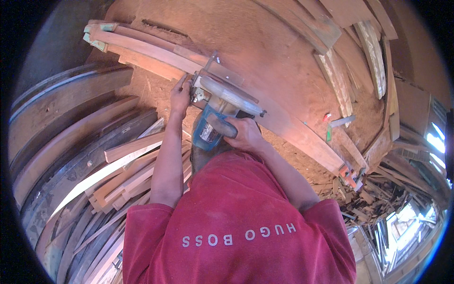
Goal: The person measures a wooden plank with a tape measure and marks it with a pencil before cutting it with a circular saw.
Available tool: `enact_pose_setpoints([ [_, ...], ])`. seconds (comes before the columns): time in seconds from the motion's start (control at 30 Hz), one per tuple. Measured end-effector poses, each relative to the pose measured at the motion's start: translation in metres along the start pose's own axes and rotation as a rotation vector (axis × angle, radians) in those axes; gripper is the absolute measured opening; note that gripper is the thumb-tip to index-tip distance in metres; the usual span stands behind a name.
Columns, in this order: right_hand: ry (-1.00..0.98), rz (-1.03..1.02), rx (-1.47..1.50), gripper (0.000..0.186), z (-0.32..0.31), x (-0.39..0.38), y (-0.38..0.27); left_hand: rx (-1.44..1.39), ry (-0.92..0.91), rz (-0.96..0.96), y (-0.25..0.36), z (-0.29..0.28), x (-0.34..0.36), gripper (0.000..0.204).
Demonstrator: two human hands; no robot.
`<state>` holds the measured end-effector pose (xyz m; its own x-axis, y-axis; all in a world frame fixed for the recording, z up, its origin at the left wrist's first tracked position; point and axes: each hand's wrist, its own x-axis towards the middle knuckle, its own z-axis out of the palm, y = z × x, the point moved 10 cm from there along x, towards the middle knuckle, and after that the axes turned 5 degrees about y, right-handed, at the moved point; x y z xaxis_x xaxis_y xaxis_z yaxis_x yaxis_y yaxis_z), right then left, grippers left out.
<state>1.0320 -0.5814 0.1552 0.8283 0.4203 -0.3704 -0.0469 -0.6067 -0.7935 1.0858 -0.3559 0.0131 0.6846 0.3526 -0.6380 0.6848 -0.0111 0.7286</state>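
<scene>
A blue circular saw [206, 128] with a pale guard rests across a long wooden plank [302, 135]. My right hand [247, 135] is closed around its rear handle. At the saw's left side, my left hand [180, 98] has its fingers closed against the base plate, beside the plank's near edge. Part of that grip is hidden. The plank runs from upper left to lower right. Pale green pieces [100, 38] sit at its left end, and an orange clamp-like piece [349, 176] at its right end.
Curved timbers [71, 92] and cut strips [125, 187] are stacked on the left. More boards [336, 78] lie at upper right, near a small try square with a grey blade [341, 121]. Wood scraps [373, 201] are heaped at lower right. Sawdust covers the work surface [227, 28].
</scene>
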Motion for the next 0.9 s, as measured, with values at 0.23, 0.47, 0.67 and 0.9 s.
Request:
enact_pose_setpoints([
  [0.23,0.025,-0.001,0.002,0.049,0.002,0.009,-0.008,-0.015,-0.014,-0.04,0.006,-0.007,0.006,0.05],
  [0.47,-0.013,0.012,-0.011,0.053,0.01,0.019,-0.012,0.003,-0.03,-0.025,0.001,-0.014,0.019,0.047],
  [0.67,-0.031,0.03,0.003,0.054,0.015,0.028,-0.016,-0.002,-0.007,-0.08,0.006,-0.023,0.024,0.049],
  [0.9,-0.057,0.037,0.006,0.053,0.022,0.039,-0.021,-0.013,-0.003,-0.062,0.014,-0.032,0.031,0.049],
])
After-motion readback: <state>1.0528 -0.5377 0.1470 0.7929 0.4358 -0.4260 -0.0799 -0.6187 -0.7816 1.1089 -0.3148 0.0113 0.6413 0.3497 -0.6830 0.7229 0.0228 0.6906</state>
